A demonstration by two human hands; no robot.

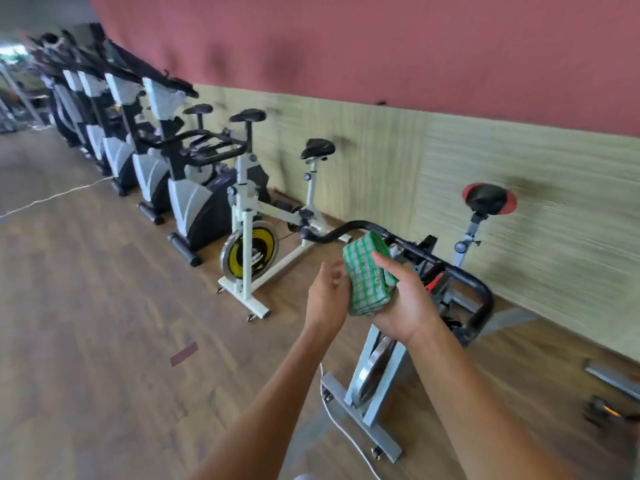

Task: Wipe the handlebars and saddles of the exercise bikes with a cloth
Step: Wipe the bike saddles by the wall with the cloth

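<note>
Several exercise bikes (194, 188) line the wall from 10 o'clock to 3 o'clock. Nearest grey bike (377, 379) at 5 o'clock, black handlebar (464, 271) just behind both hands, red-rimmed saddle (489, 199) at 2 o'clock. Right hand (403, 306) grasps folded green checked cloth (370, 275) at centre. Left hand (327, 292) relaxed, fingers loosely spread beside cloth.
</note>
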